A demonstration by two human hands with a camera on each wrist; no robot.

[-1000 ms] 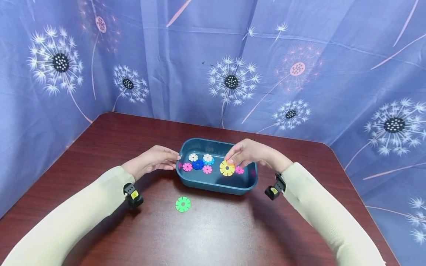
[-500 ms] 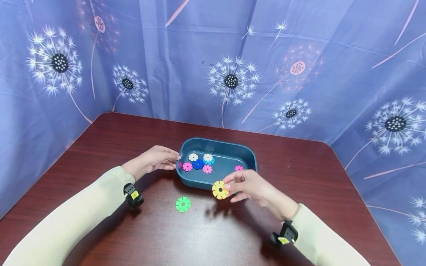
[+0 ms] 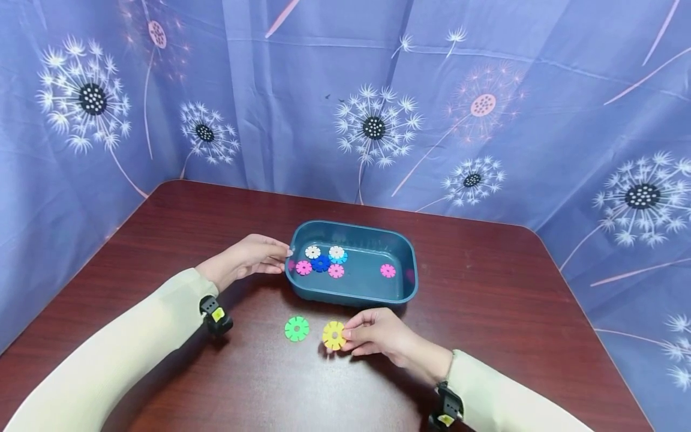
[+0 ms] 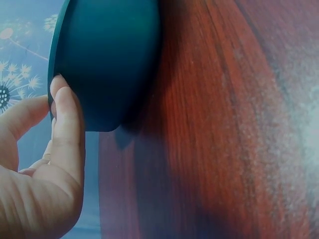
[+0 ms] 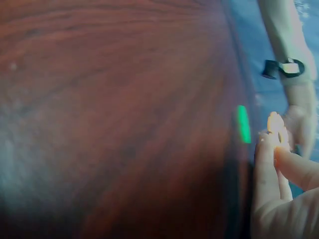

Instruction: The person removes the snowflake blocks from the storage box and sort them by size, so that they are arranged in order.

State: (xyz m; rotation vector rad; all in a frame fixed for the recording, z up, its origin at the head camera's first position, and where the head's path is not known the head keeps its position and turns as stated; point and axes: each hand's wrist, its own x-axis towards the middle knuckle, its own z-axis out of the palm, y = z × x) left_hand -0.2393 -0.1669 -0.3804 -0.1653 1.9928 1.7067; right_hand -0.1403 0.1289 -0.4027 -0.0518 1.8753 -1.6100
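My left hand [image 3: 252, 258] holds the left end of a dark teal plastic bin [image 3: 351, 296] at its rim; in the left wrist view its fingers lie against the bin's outer wall [image 4: 107, 59]. In front of the bin, my right hand [image 3: 380, 336] pinches a yellow notched building disc [image 3: 328, 340] by its right edge between thumb and fingers, low over the table. Just left of it, a green notched disc [image 3: 290, 329] lies flat on the table. The right wrist view shows the yellow disc [image 5: 273, 122] edge-on at the fingertips, near the green disc [image 5: 243, 124].
Inside the bin lie a dark blue disc [image 3: 315, 264], a light blue disc [image 3: 342, 259], white discs [image 3: 309, 252] and pink discs [image 3: 384, 271]. The table [image 3: 486, 288] is dark red wood. A blue curtain [image 3: 302, 120] with dandelion prints hangs behind it.
My right hand has carried the yellow disc out of the bin, toward me and left, down beside the green disc. The left hand has stayed at the bin's end.
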